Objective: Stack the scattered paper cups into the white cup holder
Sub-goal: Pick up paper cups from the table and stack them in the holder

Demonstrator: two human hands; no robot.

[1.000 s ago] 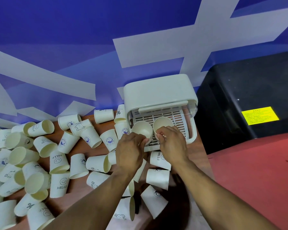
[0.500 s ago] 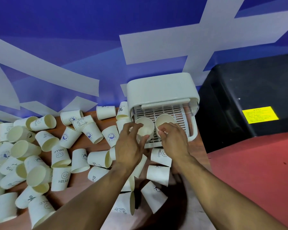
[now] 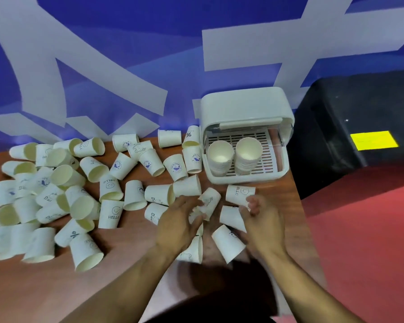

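Not a home – a display or demo space: a blue wall with large white painted shapes behind the brown wooden table, a black box-like cabinet with a yellow label to the table's right, red flooring beside it.

HELLO stands in dark blue under a smiley on the middle cup, upside down on the rear cup just behind it, and sideways on the near cup before the white cup holder. A percent sign marks the far cup and the low cup. The yellow label on the black box is too blurred to read.
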